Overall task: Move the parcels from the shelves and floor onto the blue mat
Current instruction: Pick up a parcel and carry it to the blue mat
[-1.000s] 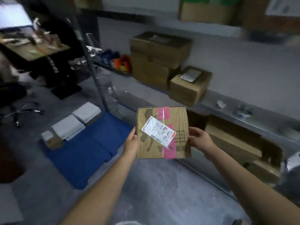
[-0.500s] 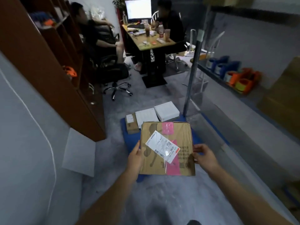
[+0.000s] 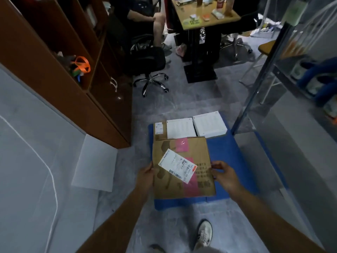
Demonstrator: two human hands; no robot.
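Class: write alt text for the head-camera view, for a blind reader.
The left hand and right hand grip the sides of a flat brown cardboard parcel with pink tape and a white label, over a blue floor mat. Two white boxes and a small brown box lie at the mat's far edge.

Bare blue mat [image 3: 229,157] lies open at 3 o'clock from the cardboard box [image 3: 167,187]. White boxes [image 3: 209,124] line its far edge at 12; a metal post [image 3: 258,83] stands at 1, a cabinet [image 3: 54,84] at 10.
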